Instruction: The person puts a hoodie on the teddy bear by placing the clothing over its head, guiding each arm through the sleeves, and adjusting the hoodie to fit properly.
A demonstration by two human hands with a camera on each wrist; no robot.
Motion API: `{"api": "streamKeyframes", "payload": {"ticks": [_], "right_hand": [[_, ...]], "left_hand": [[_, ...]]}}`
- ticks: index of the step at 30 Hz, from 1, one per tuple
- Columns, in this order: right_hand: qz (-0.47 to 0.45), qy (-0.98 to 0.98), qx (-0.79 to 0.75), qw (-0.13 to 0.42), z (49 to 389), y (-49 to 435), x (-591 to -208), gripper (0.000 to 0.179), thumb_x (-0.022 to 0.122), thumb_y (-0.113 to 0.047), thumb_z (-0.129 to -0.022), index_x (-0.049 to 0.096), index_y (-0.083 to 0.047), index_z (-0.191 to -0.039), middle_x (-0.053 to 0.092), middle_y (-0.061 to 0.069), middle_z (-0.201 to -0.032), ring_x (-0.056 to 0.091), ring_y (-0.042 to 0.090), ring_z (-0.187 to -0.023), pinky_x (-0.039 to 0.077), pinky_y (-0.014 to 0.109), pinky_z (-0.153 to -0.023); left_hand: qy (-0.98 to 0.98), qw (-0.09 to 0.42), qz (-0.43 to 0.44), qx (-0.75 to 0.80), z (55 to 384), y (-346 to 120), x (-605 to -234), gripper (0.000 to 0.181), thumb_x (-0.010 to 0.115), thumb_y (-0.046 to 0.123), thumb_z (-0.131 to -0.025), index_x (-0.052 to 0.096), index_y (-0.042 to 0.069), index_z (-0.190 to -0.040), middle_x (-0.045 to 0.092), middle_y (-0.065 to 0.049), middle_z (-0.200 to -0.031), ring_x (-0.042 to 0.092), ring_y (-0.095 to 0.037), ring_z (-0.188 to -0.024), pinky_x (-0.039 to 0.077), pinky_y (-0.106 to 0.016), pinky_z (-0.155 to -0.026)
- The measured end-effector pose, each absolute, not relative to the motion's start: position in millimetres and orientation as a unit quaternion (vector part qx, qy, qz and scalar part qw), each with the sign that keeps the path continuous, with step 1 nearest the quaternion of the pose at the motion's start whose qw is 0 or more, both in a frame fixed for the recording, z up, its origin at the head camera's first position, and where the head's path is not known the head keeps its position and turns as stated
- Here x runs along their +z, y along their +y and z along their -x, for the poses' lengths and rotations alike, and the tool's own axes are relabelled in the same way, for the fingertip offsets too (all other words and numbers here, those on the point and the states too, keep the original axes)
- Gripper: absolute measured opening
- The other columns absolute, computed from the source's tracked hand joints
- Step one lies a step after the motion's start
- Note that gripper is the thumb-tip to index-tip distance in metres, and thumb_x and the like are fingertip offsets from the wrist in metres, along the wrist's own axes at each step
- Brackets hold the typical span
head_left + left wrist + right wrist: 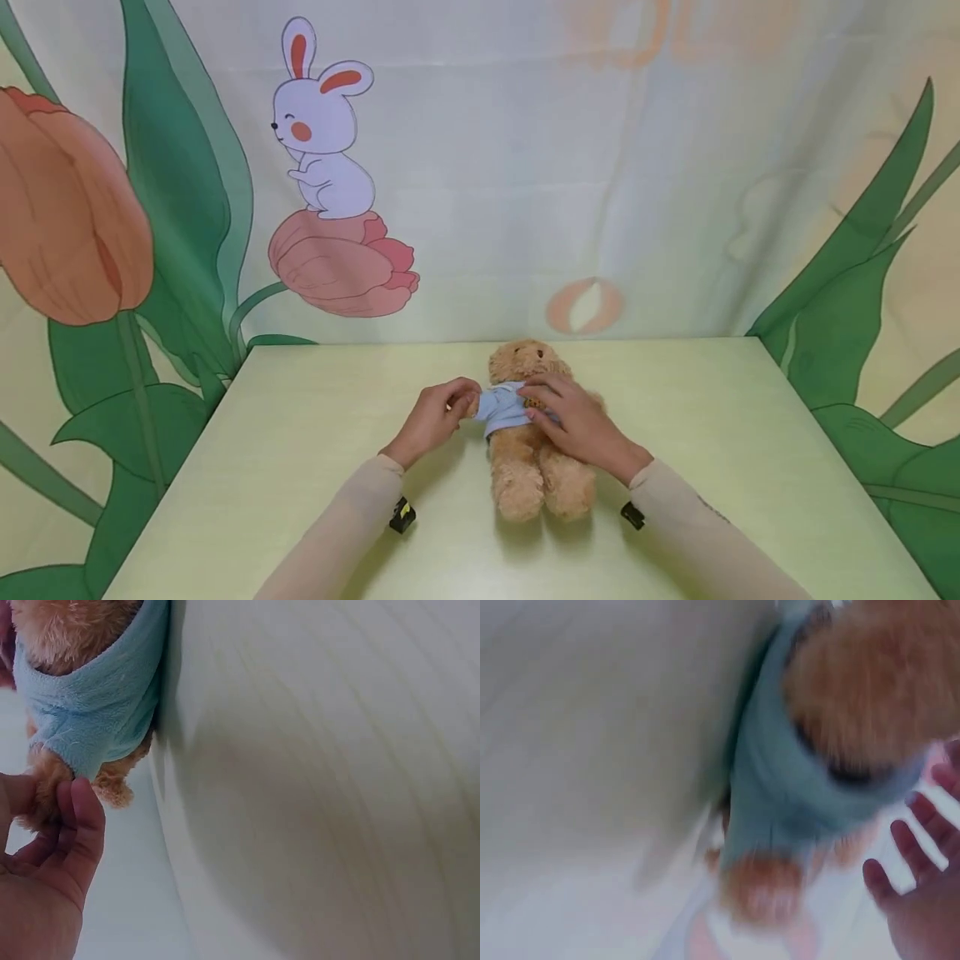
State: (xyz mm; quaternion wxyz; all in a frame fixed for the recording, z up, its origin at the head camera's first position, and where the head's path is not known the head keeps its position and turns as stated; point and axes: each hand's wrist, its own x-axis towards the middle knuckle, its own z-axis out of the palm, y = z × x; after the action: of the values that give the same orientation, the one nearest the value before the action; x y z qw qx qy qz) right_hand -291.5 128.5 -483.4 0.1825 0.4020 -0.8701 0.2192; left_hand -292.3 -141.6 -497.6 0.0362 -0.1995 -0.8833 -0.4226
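A tan plush teddy bear (pixel 517 479) in a light blue shirt (pixel 504 408) lies on its back on the table, head away from me and legs toward me. My left hand (pixel 435 414) pinches the bear's furry paw (pixel 51 780) just past the sleeve, between thumb and fingertips. Over the bear's chest is my right hand (pixel 585 423), its fingers spread and partly covering the shirt's small dark-and-orange print (pixel 534 402). In the right wrist view, which is blurred, those fingers (pixel 911 851) are loosely bent and grip nothing. The bear's other arm is mostly hidden behind my right hand.
The pale green table (pixel 315 467) extends around the bear. Behind it hangs a cloth backdrop (pixel 480 167) printed with a rabbit, tulips and leaves. Small black devices (pixel 402 515) sit at both sleeve cuffs.
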Motion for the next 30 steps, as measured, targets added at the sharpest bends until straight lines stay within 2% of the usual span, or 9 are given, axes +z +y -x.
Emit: {"api": "streamKeyframes", "payload": {"ticks": [3,6,10,12,14,17,21,24,30], "right_hand": [[-0.335,-0.895,0.203,0.216,290.8,152.6,-476.5,0.024,0.065,-0.017,-0.095,0.067,-0.014,-0.119,0.066,0.006,-0.119,0.060,0.026,-0.109,0.050,0.045,-0.091],[-0.267,-0.922,0.206,0.191,290.8,175.4,-476.6,0.022,0.066,-0.014,-0.093,0.068,-0.012,-0.114,0.067,0.005,-0.107,0.061,0.026,-0.097,0.052,0.043,-0.080],[-0.214,-0.933,0.284,0.056,290.8,192.7,-485.8,0.021,0.065,-0.021,-0.095,0.065,-0.013,-0.115,0.067,0.005,-0.106,0.064,0.022,-0.091,0.053,0.037,-0.074],[-0.194,-0.918,0.345,-0.013,292.2,195.0,-492.3,0.023,0.064,-0.021,-0.096,0.061,-0.012,-0.117,0.065,0.009,-0.114,0.066,0.021,-0.091,0.055,0.034,-0.072],[-0.178,-0.898,0.398,-0.060,294.4,195.4,-498.5,0.026,0.063,-0.017,-0.096,0.057,-0.010,-0.120,0.062,0.015,-0.123,0.068,0.022,-0.090,0.058,0.031,-0.070],[-0.154,-0.887,0.429,-0.067,295.9,193.5,-503.8,0.031,0.065,-0.013,-0.095,0.056,-0.007,-0.124,0.060,0.020,-0.127,0.071,0.021,-0.084,0.059,0.031,-0.065],[-0.119,-0.888,0.442,-0.028,295.2,189.7,-504.6,0.024,0.070,-0.013,-0.091,0.064,-0.007,-0.114,0.067,0.016,-0.108,0.071,0.016,-0.076,0.059,0.036,-0.064],[-0.096,-0.882,0.461,-0.019,295.2,187.6,-503.9,0.021,0.073,-0.014,-0.088,0.063,-0.009,-0.106,0.067,0.012,-0.098,0.069,0.016,-0.077,0.059,0.038,-0.065],[-0.105,-0.860,0.496,-0.062,297.1,185.4,-506.6,0.026,0.068,-0.008,-0.090,0.058,-0.011,-0.114,0.060,0.016,-0.119,0.068,0.022,-0.085,0.060,0.038,-0.069]], "left_hand": [[-0.889,0.037,0.191,-0.415,291.2,-141.3,-495.6,0.019,0.059,0.017,-0.099,0.065,0.012,-0.116,0.069,-0.001,-0.090,0.062,-0.016,-0.072,0.050,-0.024,-0.061],[-0.891,0.026,0.176,-0.418,288.8,-143.1,-495.8,0.022,0.067,0.019,-0.094,0.065,0.014,-0.115,0.068,-0.002,-0.091,0.062,-0.012,-0.075,0.051,-0.024,-0.062],[-0.884,0.007,0.169,-0.436,287.0,-145.0,-498.2,0.023,0.072,0.014,-0.090,0.063,0.013,-0.110,0.067,-0.008,-0.092,0.065,-0.015,-0.070,0.054,-0.024,-0.057],[-0.879,-0.006,0.168,-0.447,287.1,-143.9,-499.5,0.020,0.072,0.012,-0.090,0.061,0.012,-0.106,0.066,-0.009,-0.091,0.065,-0.017,-0.069,0.055,-0.025,-0.057],[-0.875,-0.014,0.166,-0.455,286.6,-141.6,-499.5,0.018,0.072,0.009,-0.089,0.060,0.010,-0.103,0.065,-0.010,-0.090,0.066,-0.021,-0.069,0.056,-0.026,-0.057],[-0.875,-0.011,0.170,-0.452,286.1,-140.1,-500.0,0.019,0.070,0.008,-0.091,0.059,0.009,-0.106,0.066,-0.009,-0.087,0.066,-0.020,-0.068,0.056,-0.025,-0.057],[-0.882,0.018,0.162,-0.442,285.0,-141.2,-499.7,0.018,0.069,0.008,-0.091,0.066,0.010,-0.109,0.068,-0.005,-0.079,0.063,-0.012,-0.062,0.051,-0.023,-0.056],[-0.881,0.029,0.149,-0.449,284.8,-142.4,-500.5,0.011,0.071,0.007,-0.089,0.069,0.010,-0.100,0.068,-0.004,-0.078,0.063,-0.010,-0.065,0.051,-0.023,-0.058],[-0.883,0.014,0.130,-0.451,285.3,-143.9,-505.4,0.014,0.071,0.006,-0.087,0.059,0.010,-0.092,0.069,-0.005,-0.082,0.067,-0.010,-0.069,0.050,-0.022,-0.058]]}}
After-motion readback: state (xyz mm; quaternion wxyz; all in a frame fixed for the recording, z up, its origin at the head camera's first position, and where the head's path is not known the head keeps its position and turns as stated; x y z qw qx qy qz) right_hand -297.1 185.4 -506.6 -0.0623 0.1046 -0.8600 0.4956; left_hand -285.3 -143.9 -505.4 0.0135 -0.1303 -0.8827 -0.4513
